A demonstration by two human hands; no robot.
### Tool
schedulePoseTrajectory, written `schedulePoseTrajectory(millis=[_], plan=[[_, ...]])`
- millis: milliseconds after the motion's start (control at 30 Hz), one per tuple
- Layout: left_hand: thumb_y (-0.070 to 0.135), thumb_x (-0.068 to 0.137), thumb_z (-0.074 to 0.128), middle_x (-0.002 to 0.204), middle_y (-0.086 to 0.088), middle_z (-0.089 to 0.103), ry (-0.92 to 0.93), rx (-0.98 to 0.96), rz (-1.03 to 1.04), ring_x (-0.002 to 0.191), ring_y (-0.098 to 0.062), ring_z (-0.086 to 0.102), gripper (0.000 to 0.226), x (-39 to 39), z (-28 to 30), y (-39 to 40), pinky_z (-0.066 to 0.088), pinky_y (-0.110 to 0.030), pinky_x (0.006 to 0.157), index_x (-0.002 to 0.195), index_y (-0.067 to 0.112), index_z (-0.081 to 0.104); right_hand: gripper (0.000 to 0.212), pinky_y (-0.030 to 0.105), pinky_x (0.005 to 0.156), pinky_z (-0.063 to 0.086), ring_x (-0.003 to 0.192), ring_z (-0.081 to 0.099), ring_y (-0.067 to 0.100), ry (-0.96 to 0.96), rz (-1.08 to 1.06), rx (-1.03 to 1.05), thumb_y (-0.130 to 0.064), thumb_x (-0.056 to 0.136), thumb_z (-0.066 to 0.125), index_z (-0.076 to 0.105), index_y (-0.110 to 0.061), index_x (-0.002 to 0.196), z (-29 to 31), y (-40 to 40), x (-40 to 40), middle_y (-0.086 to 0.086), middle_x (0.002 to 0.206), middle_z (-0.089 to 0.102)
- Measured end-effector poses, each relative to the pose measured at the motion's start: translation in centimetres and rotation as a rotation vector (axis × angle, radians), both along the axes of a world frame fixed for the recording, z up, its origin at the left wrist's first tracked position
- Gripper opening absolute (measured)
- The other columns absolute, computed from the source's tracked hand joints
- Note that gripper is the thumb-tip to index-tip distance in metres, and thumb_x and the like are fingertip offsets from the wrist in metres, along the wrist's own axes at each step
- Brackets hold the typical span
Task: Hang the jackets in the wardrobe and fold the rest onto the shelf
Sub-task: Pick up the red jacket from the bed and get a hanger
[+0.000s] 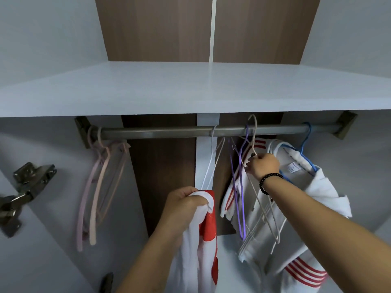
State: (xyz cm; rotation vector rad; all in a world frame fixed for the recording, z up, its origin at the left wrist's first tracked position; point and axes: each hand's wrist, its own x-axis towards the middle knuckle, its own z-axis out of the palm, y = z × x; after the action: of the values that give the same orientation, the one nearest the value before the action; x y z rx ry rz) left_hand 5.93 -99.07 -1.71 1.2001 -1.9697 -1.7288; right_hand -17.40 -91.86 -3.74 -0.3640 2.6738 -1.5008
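We grip a bunched white-and-red garment (203, 227) in our left hand (186, 203), low before the wardrobe's brown back panel. Our right hand (263, 167) pinches the neck of a beige hanger (252, 132) hooked on the rod (169, 132), beside a white striped jacket (300, 187) hanging from a blue hanger (305, 142). The shelf (190, 89) lies above.

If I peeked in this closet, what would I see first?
First, two hands in the middle: the left hand grips a red and white garment low down, and the right hand pinches a pale hanger whose hook rises above the rail. To the right a white jacket with red stripes hangs on a blue hanger, and pink hangers dangle at the rail's left end.
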Motion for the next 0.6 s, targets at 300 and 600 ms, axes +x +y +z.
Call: schedulePoseTrajectory(millis=[300,600], plan=[[0.011,0.079,0.074,0.071,-0.001,0.066,0.121,-0.035,-0.043,0.072,-0.019,0.063,0.016,1.7,-0.9,5.8,0.054,-0.021,0.057,0.071,0.019,0.063,0.024,0.045,0.083,0.054,0.088,0.065,0.035,0.102,0.061,-0.035,-0.004,0.09,0.043,0.065,-0.01,0.083,1.9,7.3,2.9,0.015,0.089,0.07],[0.016,0.052,0.085,0.085,0.002,0.065,0.07,-0.272,-0.018,0.08,-0.012,0.061,0.039,3.8,-4.6,14.7,0.052,-0.018,0.058,0.083,0.023,0.061,0.038,0.032,0.076,0.043,0.094,0.055,0.034,0.172,0.068,0.165,-0.028,0.085,0.042,0.062,-0.005,0.108,2.8,19.9,7.2,0.012,0.098,0.061]])
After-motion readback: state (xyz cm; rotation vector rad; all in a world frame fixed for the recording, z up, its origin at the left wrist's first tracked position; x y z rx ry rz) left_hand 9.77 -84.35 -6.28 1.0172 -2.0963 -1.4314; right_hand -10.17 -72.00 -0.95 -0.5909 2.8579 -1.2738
